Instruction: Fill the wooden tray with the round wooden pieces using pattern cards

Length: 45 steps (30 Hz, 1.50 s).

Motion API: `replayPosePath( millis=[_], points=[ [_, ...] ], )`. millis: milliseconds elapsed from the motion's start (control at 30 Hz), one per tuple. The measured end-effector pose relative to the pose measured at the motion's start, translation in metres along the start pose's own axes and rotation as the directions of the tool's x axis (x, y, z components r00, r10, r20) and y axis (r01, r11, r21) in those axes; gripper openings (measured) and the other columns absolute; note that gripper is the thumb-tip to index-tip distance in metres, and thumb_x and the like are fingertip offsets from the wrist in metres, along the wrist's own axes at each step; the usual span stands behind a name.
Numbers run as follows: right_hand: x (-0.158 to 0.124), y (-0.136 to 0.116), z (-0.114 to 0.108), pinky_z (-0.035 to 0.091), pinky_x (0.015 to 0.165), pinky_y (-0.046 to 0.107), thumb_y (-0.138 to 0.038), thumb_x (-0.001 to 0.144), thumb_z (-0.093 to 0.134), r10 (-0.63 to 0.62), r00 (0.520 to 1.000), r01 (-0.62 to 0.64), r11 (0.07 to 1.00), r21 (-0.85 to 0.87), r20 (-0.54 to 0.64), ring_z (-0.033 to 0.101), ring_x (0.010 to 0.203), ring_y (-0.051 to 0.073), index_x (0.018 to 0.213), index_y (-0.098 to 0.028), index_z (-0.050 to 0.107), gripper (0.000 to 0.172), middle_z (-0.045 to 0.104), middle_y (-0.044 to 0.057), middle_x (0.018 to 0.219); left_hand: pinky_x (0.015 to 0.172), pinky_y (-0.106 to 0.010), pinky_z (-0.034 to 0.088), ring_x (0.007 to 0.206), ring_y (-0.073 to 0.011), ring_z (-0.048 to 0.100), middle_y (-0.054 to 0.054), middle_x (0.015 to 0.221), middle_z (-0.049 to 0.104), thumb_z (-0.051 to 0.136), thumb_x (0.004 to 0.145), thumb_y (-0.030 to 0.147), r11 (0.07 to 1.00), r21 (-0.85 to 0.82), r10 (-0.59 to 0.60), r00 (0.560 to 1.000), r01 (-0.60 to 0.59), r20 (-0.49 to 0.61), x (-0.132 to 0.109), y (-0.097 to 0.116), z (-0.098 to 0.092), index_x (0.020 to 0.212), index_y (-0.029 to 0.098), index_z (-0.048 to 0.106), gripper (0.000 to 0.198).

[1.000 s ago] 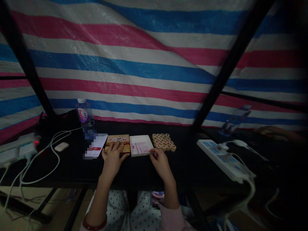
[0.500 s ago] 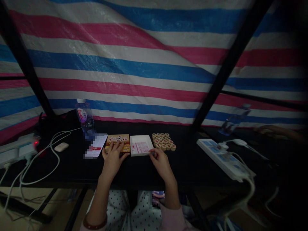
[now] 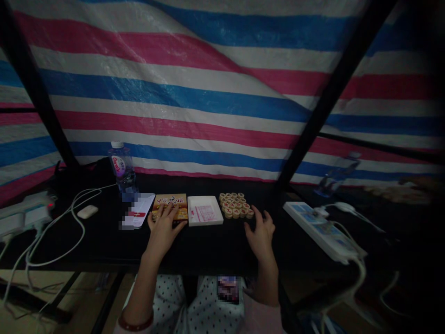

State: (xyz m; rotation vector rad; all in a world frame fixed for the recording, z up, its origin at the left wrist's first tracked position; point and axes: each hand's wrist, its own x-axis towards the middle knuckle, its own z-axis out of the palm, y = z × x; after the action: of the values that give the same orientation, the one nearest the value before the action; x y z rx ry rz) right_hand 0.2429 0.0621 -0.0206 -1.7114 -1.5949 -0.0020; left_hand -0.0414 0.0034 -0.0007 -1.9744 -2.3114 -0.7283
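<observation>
My left hand (image 3: 163, 229) lies flat with spread fingers on a brown-and-yellow box (image 3: 170, 206) on the black table (image 3: 104, 241). Right of that box sits a white folded sheet with red print (image 3: 204, 210). Further right, several round wooden game pieces (image 3: 235, 205) are packed in a block. My right hand (image 3: 260, 232) hovers open just right of and below those pieces, fingers spread, holding nothing.
A water bottle (image 3: 121, 168) stands at the back left, a white card (image 3: 139, 211) beside the box. White cables (image 3: 66, 222), a small white device (image 3: 87, 211) and power strips lie left; another power strip (image 3: 320, 229) lies right. A striped tarp hangs behind.
My right hand left the white sheet's right edge and moved right, opening beside the game pieces. The left hand stayed on the box.
</observation>
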Motion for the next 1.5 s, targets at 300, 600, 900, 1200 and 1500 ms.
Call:
replayPosePath(
  millis=[300, 600, 900, 1200, 1500],
  points=[
    [0.003, 0.001, 0.002, 0.038, 0.096, 0.045, -0.026, 0.083, 0.040, 0.056, 0.987, -0.051, 0.998, -0.038, 0.149, 0.044, 0.121, 0.029, 0.136, -0.018, 0.041, 0.054, 0.047, 0.012, 0.135, 0.110, -0.052, 0.017, 0.135, -0.0253, 0.032, -0.011, 0.143, 0.043, 0.039, 0.090, 0.052, 0.997, -0.059, 0.058, 0.998, -0.059, -0.029, 0.001, -0.003, 0.004, 0.131, 0.022, 0.047, 0.052],
    [0.005, 0.003, 0.004, 0.037, 0.094, 0.048, -0.024, 0.082, 0.043, 0.012, 0.989, -0.011, 1.000, -0.012, 0.145, 0.045, 0.120, 0.030, 0.135, -0.020, 0.042, 0.054, 0.048, 0.012, 0.134, 0.112, -0.047, 0.020, 0.137, -0.0238, 0.028, -0.013, 0.146, 0.037, 0.042, 0.091, 0.043, 0.985, -0.150, 0.082, 0.995, -0.089, -0.053, 0.002, -0.001, 0.002, 0.135, 0.017, 0.042, 0.051],
    [0.004, 0.003, 0.005, 0.037, 0.095, 0.047, -0.026, 0.084, 0.041, -0.009, 0.988, 0.014, 0.999, -0.031, 0.151, 0.042, 0.124, 0.029, 0.141, -0.020, 0.033, 0.058, 0.042, 0.013, 0.140, 0.113, -0.043, 0.021, 0.134, -0.0176, 0.036, -0.003, 0.141, 0.045, 0.043, 0.091, 0.044, 0.827, -0.471, 0.392, 0.916, -0.307, 0.090, -0.017, 0.039, -0.015, 0.130, 0.029, 0.048, 0.041],
    [0.007, 0.008, 0.009, 0.040, 0.093, 0.045, -0.024, 0.084, 0.043, 0.030, 0.986, -0.025, 0.999, -0.033, 0.161, 0.046, 0.119, 0.029, 0.129, -0.019, 0.051, 0.046, 0.049, 0.014, 0.133, 0.111, -0.049, 0.019, 0.123, -0.0208, 0.047, -0.010, 0.128, 0.056, 0.042, 0.092, 0.033, 0.884, -0.305, 0.401, 0.910, -0.354, 0.105, -0.022, 0.061, 0.001, 0.123, 0.021, 0.048, 0.034],
    [0.025, 0.014, -0.001, 0.045, 0.076, 0.034, -0.027, 0.079, 0.048, -0.004, 0.990, -0.013, 0.994, 0.112, 0.144, 0.060, 0.089, 0.022, 0.106, -0.017, 0.061, 0.031, 0.064, 0.010, 0.104, 0.108, -0.046, 0.025, 0.115, -0.0209, 0.052, -0.009, 0.118, 0.061, 0.039, 0.092, 0.029, 0.901, -0.268, 0.368, 0.928, -0.340, 0.060, -0.020, 0.065, 0.006, 0.120, 0.020, 0.048, 0.031]
  ],
)
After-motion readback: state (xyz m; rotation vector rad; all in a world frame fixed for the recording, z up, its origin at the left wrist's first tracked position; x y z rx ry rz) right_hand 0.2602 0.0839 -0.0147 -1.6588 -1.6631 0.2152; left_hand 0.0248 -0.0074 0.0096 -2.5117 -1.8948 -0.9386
